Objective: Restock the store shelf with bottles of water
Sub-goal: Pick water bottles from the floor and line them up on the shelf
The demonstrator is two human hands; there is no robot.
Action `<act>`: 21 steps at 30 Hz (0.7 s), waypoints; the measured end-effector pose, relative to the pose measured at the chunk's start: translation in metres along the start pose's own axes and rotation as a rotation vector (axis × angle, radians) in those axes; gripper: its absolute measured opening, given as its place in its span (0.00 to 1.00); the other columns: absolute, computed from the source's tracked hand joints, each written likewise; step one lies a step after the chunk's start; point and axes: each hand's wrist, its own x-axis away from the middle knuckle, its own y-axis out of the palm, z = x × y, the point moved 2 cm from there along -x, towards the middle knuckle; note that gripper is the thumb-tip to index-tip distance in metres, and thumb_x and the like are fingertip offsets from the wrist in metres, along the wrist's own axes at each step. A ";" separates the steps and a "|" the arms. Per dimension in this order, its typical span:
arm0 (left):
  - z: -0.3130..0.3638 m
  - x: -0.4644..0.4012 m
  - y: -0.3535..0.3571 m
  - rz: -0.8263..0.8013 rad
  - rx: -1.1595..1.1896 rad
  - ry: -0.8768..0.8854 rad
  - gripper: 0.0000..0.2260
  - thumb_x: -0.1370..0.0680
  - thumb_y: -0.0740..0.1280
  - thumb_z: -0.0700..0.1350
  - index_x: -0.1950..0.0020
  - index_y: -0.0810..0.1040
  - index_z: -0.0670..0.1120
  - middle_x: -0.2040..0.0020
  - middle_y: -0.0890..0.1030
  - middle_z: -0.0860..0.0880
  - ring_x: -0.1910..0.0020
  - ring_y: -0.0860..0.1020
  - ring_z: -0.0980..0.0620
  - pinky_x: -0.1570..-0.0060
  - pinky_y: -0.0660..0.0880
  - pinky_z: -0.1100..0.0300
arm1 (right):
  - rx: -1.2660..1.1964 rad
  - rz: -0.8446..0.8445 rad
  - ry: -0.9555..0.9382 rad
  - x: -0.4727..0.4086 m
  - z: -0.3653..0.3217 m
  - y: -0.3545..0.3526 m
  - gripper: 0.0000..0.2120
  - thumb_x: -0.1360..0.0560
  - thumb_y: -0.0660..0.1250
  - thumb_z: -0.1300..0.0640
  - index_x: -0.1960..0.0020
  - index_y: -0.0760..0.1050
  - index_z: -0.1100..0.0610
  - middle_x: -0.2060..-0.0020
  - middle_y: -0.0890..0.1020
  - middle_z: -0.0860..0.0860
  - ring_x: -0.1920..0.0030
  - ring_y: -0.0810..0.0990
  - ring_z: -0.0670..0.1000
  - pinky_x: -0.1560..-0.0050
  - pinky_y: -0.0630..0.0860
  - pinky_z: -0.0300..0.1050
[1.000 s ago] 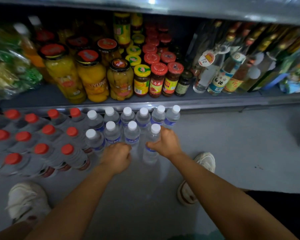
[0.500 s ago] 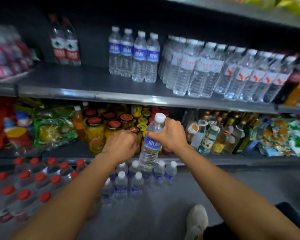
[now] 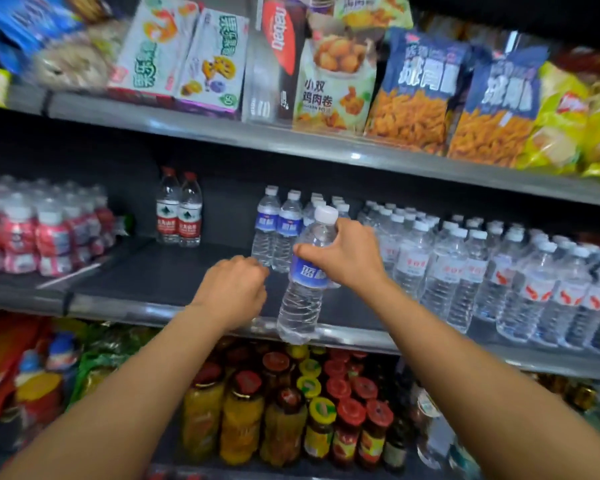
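Observation:
My right hand [image 3: 347, 258] grips a clear water bottle [image 3: 302, 299] with a blue label and white cap, by its shoulder. The bottle hangs upright in front of the middle shelf [image 3: 136, 308], its base level with the shelf's front edge. Behind it on the shelf stands a small group of matching blue-label bottles [image 3: 278, 226]. My left hand [image 3: 232, 289] is curled into a fist just left of the held bottle, over the bare part of the shelf, and I see nothing in it.
Many water bottles with red-marked labels [image 3: 465, 271] fill the shelf's right side. Two red-capped bottles [image 3: 179, 216] stand at the back left, with pink shrink-wrapped packs [image 3: 42, 230] further left. Jars [image 3: 291, 410] crowd the shelf below, and snack bags [image 3: 413, 98] line the one above.
My right hand has lifted the bottle from the pack on the floor up to the middle shelf. My left hand rose alongside it, and my view tilted upward.

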 end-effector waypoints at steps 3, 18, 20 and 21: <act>-0.014 -0.034 0.008 0.032 -0.048 -0.001 0.11 0.21 0.58 0.47 0.43 0.76 0.47 0.45 0.77 0.48 0.44 0.74 0.47 0.51 0.69 0.55 | -0.026 0.049 -0.017 -0.045 -0.001 0.017 0.15 0.37 0.74 0.43 0.66 0.73 0.52 0.69 0.78 0.45 0.63 0.78 0.48 0.63 0.72 0.42; -0.064 -0.111 0.101 -0.030 -0.022 0.002 0.13 0.20 0.57 0.46 0.38 0.74 0.48 0.41 0.75 0.50 0.41 0.73 0.49 0.45 0.68 0.58 | 0.171 -0.008 0.099 -0.173 0.037 0.126 0.21 0.34 0.75 0.46 0.68 0.67 0.57 0.64 0.75 0.53 0.60 0.77 0.55 0.64 0.69 0.44; -0.067 -0.115 0.107 -0.032 -0.013 0.008 0.12 0.20 0.57 0.46 0.39 0.74 0.48 0.41 0.75 0.50 0.41 0.73 0.49 0.45 0.68 0.58 | 0.197 -0.033 0.113 -0.179 0.040 0.135 0.22 0.34 0.75 0.45 0.69 0.66 0.57 0.61 0.75 0.54 0.60 0.76 0.55 0.64 0.68 0.43; -0.068 -0.117 0.109 -0.024 -0.008 0.014 0.12 0.20 0.57 0.46 0.39 0.74 0.48 0.41 0.75 0.50 0.41 0.73 0.49 0.45 0.68 0.58 | 0.214 -0.043 0.119 -0.182 0.040 0.140 0.22 0.34 0.75 0.45 0.68 0.67 0.57 0.59 0.75 0.54 0.60 0.75 0.54 0.63 0.68 0.43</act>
